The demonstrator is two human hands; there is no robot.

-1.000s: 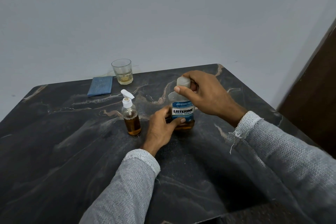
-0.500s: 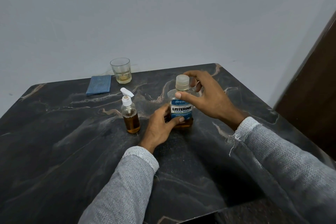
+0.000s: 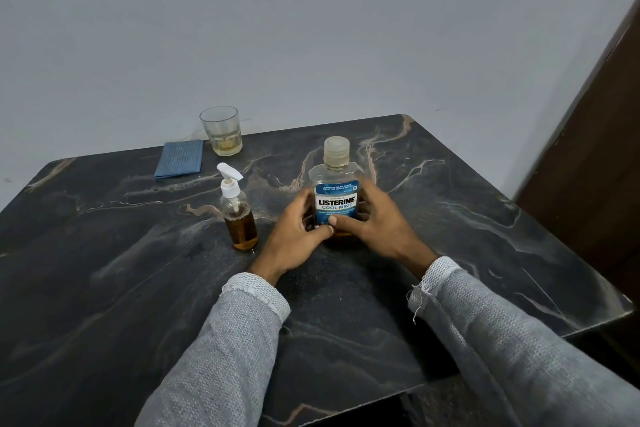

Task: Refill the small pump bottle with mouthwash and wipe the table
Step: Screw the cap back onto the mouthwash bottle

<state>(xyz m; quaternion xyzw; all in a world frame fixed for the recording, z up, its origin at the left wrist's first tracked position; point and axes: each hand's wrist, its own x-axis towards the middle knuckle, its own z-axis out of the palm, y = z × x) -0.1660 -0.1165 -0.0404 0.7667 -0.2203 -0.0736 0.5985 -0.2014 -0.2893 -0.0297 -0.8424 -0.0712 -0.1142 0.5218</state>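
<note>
Right hand [image 3: 374,222] off the cap now, both hands (left hand [image 3: 294,236] too) wrapped round the clear blue-labelled mouthwash bottle [image 3: 334,198] w/ cap on; pouring looks done, wiping next.

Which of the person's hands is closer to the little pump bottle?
Left. The left hand sits just right of the pump bottle; the right hand is farther, beyond the mouthwash bottle.
</note>
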